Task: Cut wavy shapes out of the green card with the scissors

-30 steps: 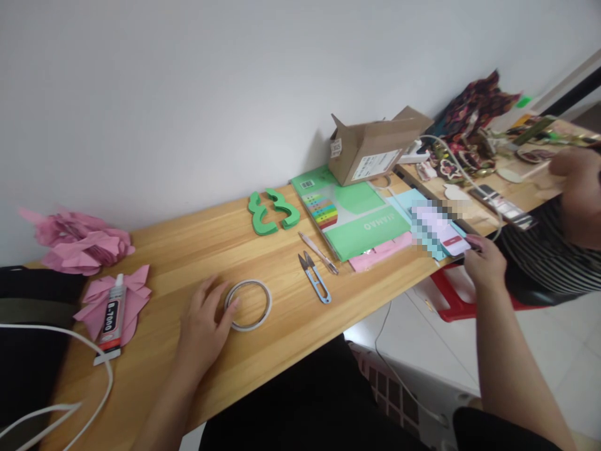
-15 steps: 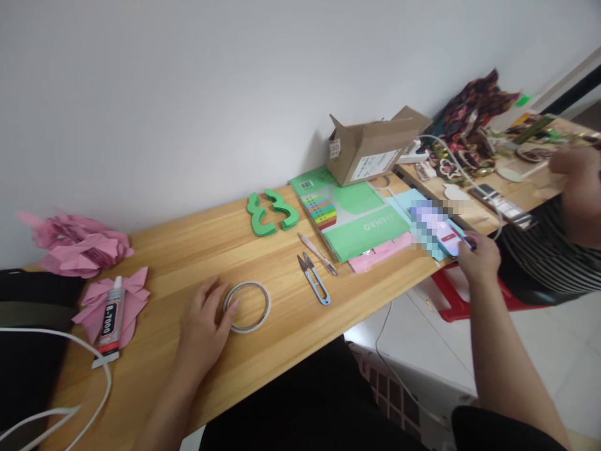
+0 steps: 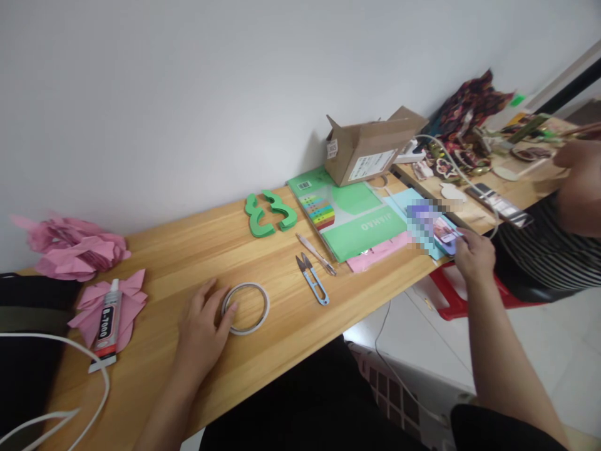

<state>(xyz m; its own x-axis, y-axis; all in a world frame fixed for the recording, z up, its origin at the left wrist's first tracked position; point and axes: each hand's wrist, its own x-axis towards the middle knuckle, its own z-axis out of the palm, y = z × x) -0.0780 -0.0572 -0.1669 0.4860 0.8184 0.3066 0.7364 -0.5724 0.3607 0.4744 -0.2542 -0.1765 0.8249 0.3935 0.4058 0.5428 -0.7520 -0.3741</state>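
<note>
My left hand [image 3: 205, 326] rests on the wooden table with its fingers apart, the thumb touching the left edge of a flat roll of white tape [image 3: 267, 307]. At the right, my right hand [image 3: 475, 255] is closed on the near edge of a phone [image 3: 444, 232], whose screen is lit and partly blurred. Blue-handled thread snips [image 3: 314, 282] and a pen [image 3: 315, 254] lie between my hands. Behind them stand two green curved pieces [image 3: 257, 216], [image 3: 282, 210]. A green paper pack [image 3: 366, 232] lies left of the phone, over a pink sheet [image 3: 375, 254].
An open cardboard box [image 3: 375, 147] stands on the pack. Pink folded paper [image 3: 77, 247] and a glue tube [image 3: 107, 322] are at the left, near a white cable [image 3: 106, 388]. A person in a striped top [image 3: 539, 250] sits right, beside another cluttered table.
The picture on the phone screen has changed. My right hand has shifted slightly left and toward me in view, and the whole view has moved a little; my left hand keeps its place by the tape.
</note>
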